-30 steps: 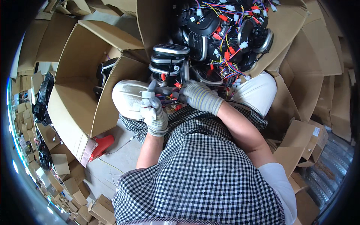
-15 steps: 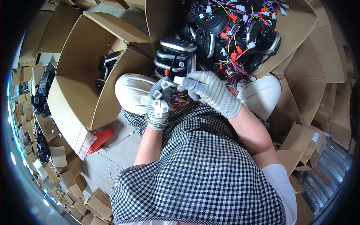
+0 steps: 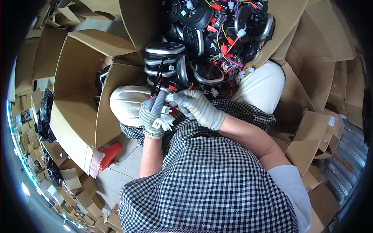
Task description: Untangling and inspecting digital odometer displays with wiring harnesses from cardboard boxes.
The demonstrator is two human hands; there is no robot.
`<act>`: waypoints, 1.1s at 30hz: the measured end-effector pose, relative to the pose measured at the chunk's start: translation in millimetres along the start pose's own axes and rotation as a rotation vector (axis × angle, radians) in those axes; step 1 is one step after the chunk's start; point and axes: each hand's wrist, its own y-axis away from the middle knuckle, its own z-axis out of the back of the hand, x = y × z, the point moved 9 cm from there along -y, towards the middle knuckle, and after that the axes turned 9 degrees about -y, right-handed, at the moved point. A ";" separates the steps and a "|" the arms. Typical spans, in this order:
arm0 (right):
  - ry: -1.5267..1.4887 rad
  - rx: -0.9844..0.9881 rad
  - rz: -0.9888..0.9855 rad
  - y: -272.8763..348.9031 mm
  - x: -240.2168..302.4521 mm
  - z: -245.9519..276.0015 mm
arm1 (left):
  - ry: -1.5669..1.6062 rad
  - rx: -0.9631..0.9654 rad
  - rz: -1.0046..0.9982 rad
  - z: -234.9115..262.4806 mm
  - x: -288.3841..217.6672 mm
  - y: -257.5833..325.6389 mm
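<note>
Where gloved hands meet, left hand [image 3: 153, 114], right hand [image 3: 194, 105], white connectors [image 3: 164, 122] half hidden

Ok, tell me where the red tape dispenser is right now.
In the head view the red tape dispenser lies low on the person's left, on the floor beside the open cardboard box, left of the left hand.

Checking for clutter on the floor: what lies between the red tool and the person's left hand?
In the head view, only the left forearm and bare floor separate the red tool from the gloved left hand, which holds white connectors.
</note>
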 end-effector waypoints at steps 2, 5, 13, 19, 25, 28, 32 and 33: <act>0.004 -0.012 -0.001 -6.1 -5.2 5.3 | 0.106 0.126 0.065 -9.1 9.0 2.9; 0.150 0.108 0.012 -11.3 -5.8 -1.7 | 0.660 0.335 0.407 -40.1 38.3 29.4; 0.358 0.165 0.035 -24.0 -17.1 10.7 | 0.961 0.556 0.495 -48.8 27.0 29.0; 0.359 0.168 -0.014 -28.8 -30.6 15.9 | 0.804 0.465 0.410 -41.0 23.2 25.6; 0.424 0.173 0.052 -24.1 -15.8 8.2 | 0.706 0.404 0.345 -40.8 28.7 29.5; 0.382 0.155 -0.005 -20.5 -13.4 8.6 | 0.759 0.413 0.363 -43.4 27.0 28.4; 0.384 0.156 0.005 -21.2 -7.8 12.0 | 0.492 0.349 0.279 -26.2 6.9 6.5; 0.536 -0.008 0.222 -20.0 17.6 23.9 | 0.531 0.417 0.433 -33.3 13.5 9.6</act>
